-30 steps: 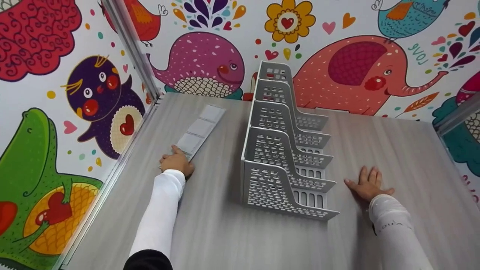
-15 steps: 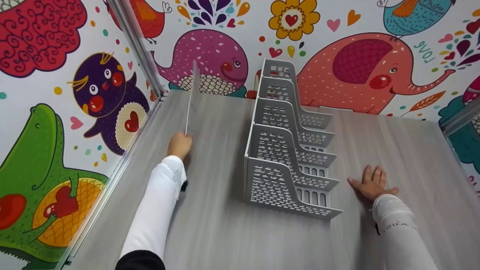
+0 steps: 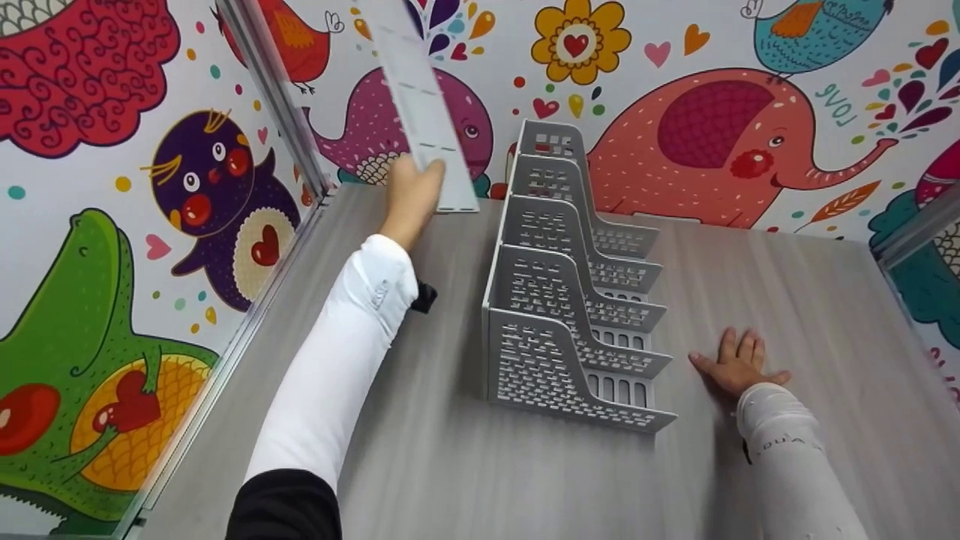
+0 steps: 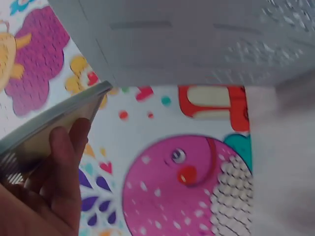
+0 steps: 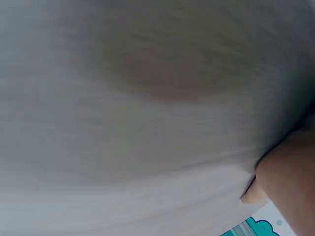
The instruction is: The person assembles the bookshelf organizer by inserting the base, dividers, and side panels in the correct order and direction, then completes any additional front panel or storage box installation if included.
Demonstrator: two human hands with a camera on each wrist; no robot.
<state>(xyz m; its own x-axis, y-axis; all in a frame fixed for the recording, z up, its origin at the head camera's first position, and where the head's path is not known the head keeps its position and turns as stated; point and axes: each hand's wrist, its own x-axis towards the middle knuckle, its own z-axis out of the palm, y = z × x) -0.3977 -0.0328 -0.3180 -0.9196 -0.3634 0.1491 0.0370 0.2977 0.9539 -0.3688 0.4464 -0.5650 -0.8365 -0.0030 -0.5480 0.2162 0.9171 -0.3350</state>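
Note:
My left hand (image 3: 412, 196) grips a long light-grey slotted panel (image 3: 427, 112) near its lower end, raised off the table to the left of the rack. In the left wrist view the panel (image 4: 54, 110) is seen edge-on, with fingers curled under it. A grey plastic file rack (image 3: 540, 352) with several perforated dividers stands upright at the table's middle; its smooth, slotted back (image 4: 162, 44) fills the top of the left wrist view. To the right of the rack, my right hand (image 3: 739, 366) rests on the table with its fingers spread.
The wood-grain table (image 3: 420, 450) meets walls printed with cartoon animals at the back and left. A metal rail (image 3: 232, 315) runs along the left edge, and another metal post (image 3: 919, 232) stands at the right.
My left hand has lifted the panel from the table, turned it, and carried it up and rightward toward the rack. My right hand and the rack have stayed put.

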